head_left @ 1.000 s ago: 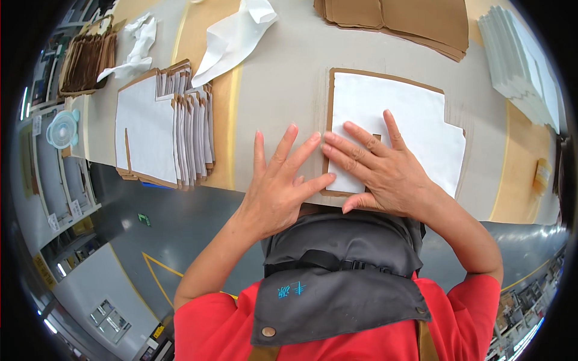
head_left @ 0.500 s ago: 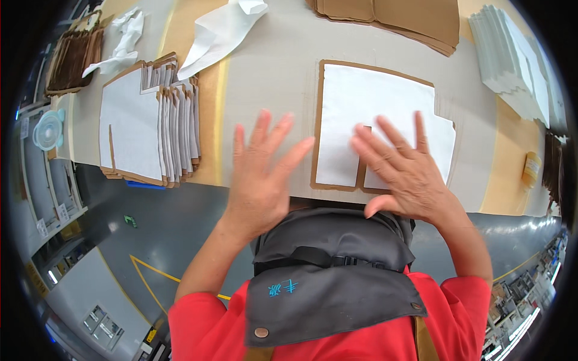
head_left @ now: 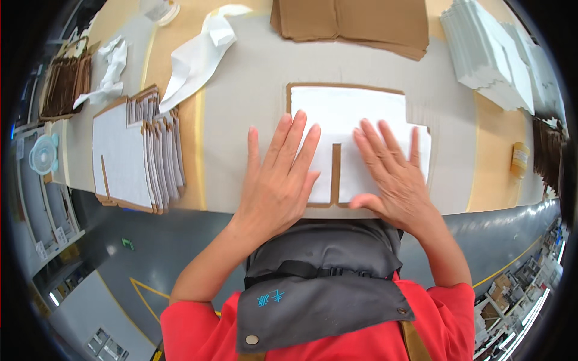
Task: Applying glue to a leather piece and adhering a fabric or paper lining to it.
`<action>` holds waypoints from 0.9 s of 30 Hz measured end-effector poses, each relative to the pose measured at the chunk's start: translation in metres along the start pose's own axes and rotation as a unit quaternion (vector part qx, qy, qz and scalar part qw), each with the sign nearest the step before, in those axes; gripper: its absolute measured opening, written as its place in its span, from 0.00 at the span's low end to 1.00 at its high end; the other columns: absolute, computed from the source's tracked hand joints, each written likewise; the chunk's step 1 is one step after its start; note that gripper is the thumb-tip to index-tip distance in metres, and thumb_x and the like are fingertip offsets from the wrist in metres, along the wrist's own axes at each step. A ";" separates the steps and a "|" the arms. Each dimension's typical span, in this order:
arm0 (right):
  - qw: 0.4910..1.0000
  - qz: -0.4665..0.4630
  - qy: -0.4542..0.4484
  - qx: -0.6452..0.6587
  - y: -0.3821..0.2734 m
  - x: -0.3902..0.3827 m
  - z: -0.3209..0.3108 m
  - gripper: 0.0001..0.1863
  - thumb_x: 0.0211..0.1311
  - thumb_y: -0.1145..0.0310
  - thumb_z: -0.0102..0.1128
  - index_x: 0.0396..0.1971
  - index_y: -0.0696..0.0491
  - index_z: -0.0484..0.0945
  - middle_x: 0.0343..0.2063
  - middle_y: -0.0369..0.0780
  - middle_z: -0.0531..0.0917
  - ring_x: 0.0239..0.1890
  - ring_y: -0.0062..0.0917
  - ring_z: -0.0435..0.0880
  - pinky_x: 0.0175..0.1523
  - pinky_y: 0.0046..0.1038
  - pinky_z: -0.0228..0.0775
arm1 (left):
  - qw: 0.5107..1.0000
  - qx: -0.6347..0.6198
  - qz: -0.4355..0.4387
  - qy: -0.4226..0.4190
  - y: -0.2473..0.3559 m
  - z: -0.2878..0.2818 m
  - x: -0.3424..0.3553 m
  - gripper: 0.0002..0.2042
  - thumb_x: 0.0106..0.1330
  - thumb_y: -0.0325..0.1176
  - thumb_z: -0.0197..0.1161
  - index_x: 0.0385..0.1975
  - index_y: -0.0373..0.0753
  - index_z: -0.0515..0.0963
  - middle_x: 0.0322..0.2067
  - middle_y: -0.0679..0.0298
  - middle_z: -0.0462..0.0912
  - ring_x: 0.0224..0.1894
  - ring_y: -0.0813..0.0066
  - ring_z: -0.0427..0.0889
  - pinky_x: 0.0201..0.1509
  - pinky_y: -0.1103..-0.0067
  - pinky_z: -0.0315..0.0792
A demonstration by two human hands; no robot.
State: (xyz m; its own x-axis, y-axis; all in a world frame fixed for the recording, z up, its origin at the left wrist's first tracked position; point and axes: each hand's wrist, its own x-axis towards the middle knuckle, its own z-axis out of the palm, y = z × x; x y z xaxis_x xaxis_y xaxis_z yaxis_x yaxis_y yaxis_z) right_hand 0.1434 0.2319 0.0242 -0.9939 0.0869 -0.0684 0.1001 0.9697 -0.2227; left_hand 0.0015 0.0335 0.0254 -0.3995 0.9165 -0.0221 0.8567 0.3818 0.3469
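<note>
In front of me on the table lies a flat brown panel (head_left: 336, 174) with a white sheet (head_left: 349, 108) on its face. The panel has a notch at its far right corner and a narrow brown strip running in from the near edge. My left hand (head_left: 271, 186) is open, palm down, its fingers stretched out over the panel's left side. To the right of the brown strip my right hand (head_left: 390, 180) is open and flat over the white sheet, thumb spread. Neither hand grips anything. The hands hide parts of the panel's near edge and sides.
At the left stands a fanned stack of white-faced brown panels (head_left: 120, 150), beside a small fan (head_left: 43, 154). White crumpled sheets (head_left: 205, 54) lie behind it. Brown sheets (head_left: 355, 21) are piled at the back, white sheets (head_left: 487, 54) at the right, near a yellow roll (head_left: 520, 159).
My left hand has moved rightward onto the panel's left side from the bare table beside it. My right hand is still over the panel's right part. The whole view has shifted slightly.
</note>
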 end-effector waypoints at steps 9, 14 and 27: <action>0.996 0.046 0.023 -0.068 0.034 0.049 0.022 0.51 0.60 0.27 0.38 0.76 0.46 0.51 0.76 0.34 0.54 0.78 0.29 0.48 0.77 0.56 0.20 | 0.994 0.041 -0.064 0.075 -0.021 0.038 0.055 0.31 0.73 0.39 0.50 0.72 0.30 0.55 0.74 0.50 0.53 0.78 0.57 0.48 0.76 0.49 0.33; 0.976 0.134 0.051 -0.162 0.066 0.038 0.006 0.51 0.62 0.27 0.39 0.76 0.48 0.50 0.76 0.35 0.53 0.78 0.29 0.47 0.76 0.58 0.20 | 0.990 0.057 -0.103 0.081 -0.018 0.025 0.048 0.33 0.74 0.41 0.50 0.73 0.30 0.52 0.76 0.50 0.49 0.78 0.55 0.44 0.76 0.46 0.29; 0.999 -0.027 -0.009 -0.046 -0.014 -0.027 -0.002 0.53 0.54 0.21 0.33 0.73 0.43 0.60 0.73 0.30 0.60 0.78 0.31 0.48 0.76 0.59 0.19 | 0.998 0.038 -0.042 0.005 -0.004 0.012 0.009 0.35 0.73 0.46 0.50 0.75 0.37 0.50 0.77 0.58 0.45 0.79 0.59 0.41 0.73 0.42 0.23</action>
State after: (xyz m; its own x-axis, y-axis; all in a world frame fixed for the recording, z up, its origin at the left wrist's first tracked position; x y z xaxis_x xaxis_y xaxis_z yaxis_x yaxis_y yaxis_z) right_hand 0.1687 0.2165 0.0310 -0.9966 0.0311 -0.0765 0.0413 0.9899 -0.1355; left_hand -0.0017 0.0420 0.0122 -0.4742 0.8795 -0.0394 0.8417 0.4660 0.2727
